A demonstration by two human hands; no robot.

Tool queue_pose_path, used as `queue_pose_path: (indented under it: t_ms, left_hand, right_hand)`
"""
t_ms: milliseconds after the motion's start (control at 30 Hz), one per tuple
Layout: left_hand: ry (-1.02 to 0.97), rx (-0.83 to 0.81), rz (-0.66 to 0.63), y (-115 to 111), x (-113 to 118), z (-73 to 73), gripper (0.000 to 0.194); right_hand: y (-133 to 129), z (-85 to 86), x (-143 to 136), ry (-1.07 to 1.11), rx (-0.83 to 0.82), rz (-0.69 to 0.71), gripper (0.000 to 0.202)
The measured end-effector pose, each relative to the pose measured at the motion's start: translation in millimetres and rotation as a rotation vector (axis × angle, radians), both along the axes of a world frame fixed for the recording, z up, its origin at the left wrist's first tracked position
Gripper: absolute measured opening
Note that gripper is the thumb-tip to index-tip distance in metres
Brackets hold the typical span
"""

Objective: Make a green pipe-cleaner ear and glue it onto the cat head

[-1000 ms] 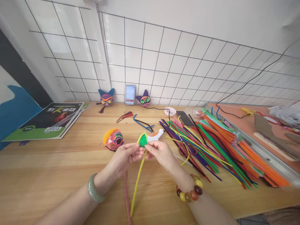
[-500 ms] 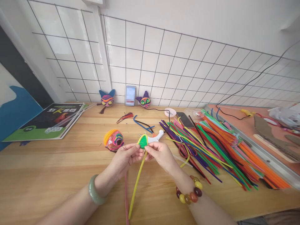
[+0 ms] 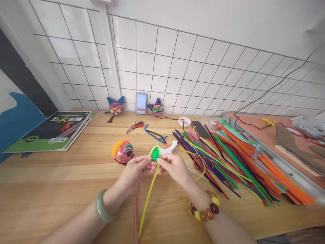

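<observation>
Between my two hands is a small green pipe-cleaner piece (image 3: 155, 154), shaped like an ear and edged in yellow. My left hand (image 3: 139, 168) pinches its lower left corner between thumb and fingers. At the lower right corner, my right hand (image 3: 172, 166) pinches it too. A long yellow pipe cleaner (image 3: 149, 198) hangs down from the piece toward the table's near edge. Just behind my right hand lies a white glue gun (image 3: 169, 148), partly hidden. Left of the hands sits a ball (image 3: 123, 151) wrapped in orange, pink and blue pipe cleaners, with part of its clear surface showing.
Many coloured pipe cleaners (image 3: 243, 162) cover the table's right side, with scissors (image 3: 199, 163) among them. Two finished cat-like heads (image 3: 116, 106) and a lit phone (image 3: 141, 103) stand by the wall. A magazine (image 3: 50, 130) lies left. A pink dish (image 3: 184, 121) sits behind.
Almost nothing differs. Both hands keep their pinch on the green piece, and the view has shifted very slightly.
</observation>
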State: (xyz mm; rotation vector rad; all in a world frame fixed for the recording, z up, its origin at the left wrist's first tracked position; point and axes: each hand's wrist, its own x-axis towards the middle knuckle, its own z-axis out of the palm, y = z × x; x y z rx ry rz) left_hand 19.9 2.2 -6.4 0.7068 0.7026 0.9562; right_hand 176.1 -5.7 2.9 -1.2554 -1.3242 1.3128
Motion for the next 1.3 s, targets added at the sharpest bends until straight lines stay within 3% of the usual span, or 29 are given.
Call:
queue_pose_path:
  t_ms: [700, 900, 1300]
  left_hand:
    - [0.017, 0.061, -0.012, 1.0, 0.2, 0.8, 0.016]
    - [0.029, 0.048, 0.000, -0.4, 1.0, 3.3, 0.025]
    - [0.072, 0.072, 0.063, 3.2, -2.9, 2.2, 0.014]
  right_hand:
    - [-0.8, 1.6, 0.1, 0.007, 0.002, -0.020, 0.024]
    - [-0.6, 1.5, 1.0, 0.019, 0.011, -0.028, 0.025]
    - [-1.0, -0.2, 1.7, 0.043, 0.018, -0.020, 0.027]
